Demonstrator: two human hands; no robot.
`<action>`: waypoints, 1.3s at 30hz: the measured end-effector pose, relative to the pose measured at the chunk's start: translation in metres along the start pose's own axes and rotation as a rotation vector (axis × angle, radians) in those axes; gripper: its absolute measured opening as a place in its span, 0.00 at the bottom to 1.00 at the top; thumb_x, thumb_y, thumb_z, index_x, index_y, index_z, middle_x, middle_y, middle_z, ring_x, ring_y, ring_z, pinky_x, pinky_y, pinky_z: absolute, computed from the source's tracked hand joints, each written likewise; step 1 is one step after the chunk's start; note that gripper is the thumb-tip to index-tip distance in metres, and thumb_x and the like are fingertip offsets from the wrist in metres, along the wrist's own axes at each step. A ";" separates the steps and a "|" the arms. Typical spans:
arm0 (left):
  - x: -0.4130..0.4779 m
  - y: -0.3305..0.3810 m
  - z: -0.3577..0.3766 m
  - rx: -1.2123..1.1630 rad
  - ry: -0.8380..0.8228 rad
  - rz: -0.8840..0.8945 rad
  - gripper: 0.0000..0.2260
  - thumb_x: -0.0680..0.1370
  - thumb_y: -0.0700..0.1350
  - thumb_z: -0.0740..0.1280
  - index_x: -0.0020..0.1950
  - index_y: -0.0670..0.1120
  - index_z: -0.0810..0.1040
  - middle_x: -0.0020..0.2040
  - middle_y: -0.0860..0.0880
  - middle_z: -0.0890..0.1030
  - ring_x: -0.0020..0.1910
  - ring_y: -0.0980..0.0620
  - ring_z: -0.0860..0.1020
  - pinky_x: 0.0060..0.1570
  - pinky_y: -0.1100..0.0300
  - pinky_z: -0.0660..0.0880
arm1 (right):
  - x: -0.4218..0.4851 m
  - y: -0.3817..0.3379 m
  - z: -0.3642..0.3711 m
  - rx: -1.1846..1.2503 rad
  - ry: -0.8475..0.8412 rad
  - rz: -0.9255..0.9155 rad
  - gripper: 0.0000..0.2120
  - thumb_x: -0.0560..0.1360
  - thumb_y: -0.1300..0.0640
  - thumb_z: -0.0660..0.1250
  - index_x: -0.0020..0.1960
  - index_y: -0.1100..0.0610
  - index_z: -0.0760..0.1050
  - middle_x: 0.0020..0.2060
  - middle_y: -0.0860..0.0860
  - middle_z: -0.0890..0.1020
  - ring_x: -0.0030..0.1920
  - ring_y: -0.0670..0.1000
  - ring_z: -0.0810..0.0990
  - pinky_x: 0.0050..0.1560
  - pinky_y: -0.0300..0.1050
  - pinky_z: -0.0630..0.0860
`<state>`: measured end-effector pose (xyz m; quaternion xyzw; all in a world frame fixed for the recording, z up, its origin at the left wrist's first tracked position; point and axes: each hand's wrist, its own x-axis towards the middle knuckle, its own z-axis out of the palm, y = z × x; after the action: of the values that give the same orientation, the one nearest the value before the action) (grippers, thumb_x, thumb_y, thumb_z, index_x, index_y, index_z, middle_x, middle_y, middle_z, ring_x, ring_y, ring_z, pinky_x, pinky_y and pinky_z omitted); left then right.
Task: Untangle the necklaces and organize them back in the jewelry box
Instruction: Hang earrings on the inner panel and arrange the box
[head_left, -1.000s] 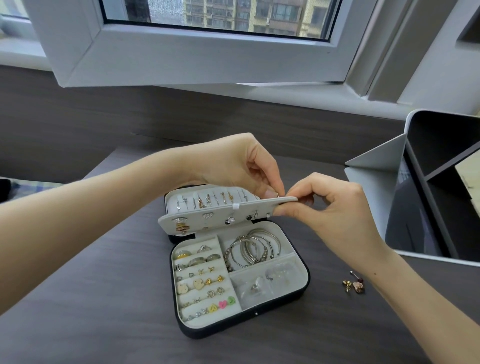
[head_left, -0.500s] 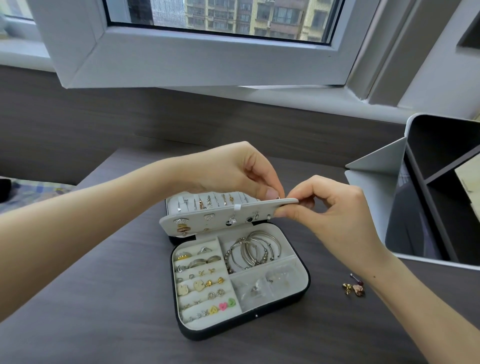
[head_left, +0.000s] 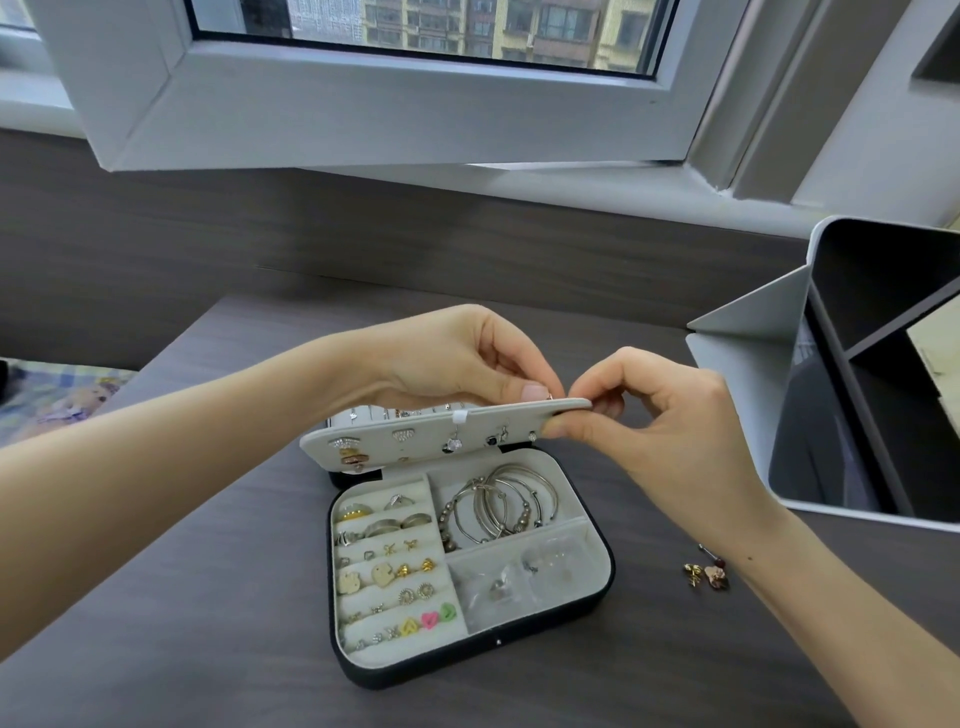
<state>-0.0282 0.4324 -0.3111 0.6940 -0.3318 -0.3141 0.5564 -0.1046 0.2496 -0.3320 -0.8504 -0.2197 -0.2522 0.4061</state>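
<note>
The black jewelry box with pale grey lining (head_left: 605, 577) lies open on the dark wood-grain surface (head_left: 208, 597). Both hands pinch the upper right edge of its grey padded earring flap (head_left: 431, 434): the left hand (head_left: 467, 358) from above with thumb and forefinger, the right hand (head_left: 660, 421) at the corner. The necklaces seem to be the thin chains (head_left: 400, 414) hooked in the lid behind the flap, mostly hidden. Tugging the flap sharply could shake studs off it or drag the light box. Pulling a chain blind could tighten a knot or snag the silver bangles (head_left: 498, 504) below.
</note>
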 end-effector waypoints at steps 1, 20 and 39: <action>0.001 0.000 0.000 -0.017 -0.013 -0.003 0.07 0.69 0.40 0.68 0.38 0.47 0.86 0.35 0.51 0.83 0.33 0.58 0.80 0.36 0.68 0.76 | 0.000 0.000 0.000 -0.001 -0.001 -0.002 0.10 0.63 0.52 0.76 0.35 0.57 0.79 0.30 0.40 0.77 0.34 0.42 0.74 0.38 0.28 0.67; 0.011 -0.003 -0.009 -0.061 -0.098 0.005 0.05 0.66 0.42 0.71 0.39 0.47 0.85 0.39 0.46 0.82 0.37 0.53 0.80 0.39 0.65 0.77 | 0.000 0.003 0.000 0.025 -0.008 0.019 0.10 0.63 0.52 0.76 0.35 0.57 0.79 0.30 0.45 0.79 0.33 0.42 0.73 0.38 0.30 0.68; 0.009 0.001 -0.010 0.051 -0.102 0.047 0.06 0.69 0.39 0.69 0.40 0.47 0.85 0.38 0.48 0.81 0.36 0.55 0.80 0.40 0.66 0.76 | 0.000 0.002 0.001 0.020 -0.001 0.020 0.11 0.63 0.51 0.76 0.35 0.58 0.80 0.30 0.44 0.78 0.33 0.42 0.73 0.38 0.30 0.67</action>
<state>-0.0152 0.4305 -0.3093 0.6831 -0.3840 -0.3273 0.5281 -0.1029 0.2488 -0.3334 -0.8485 -0.2139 -0.2453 0.4172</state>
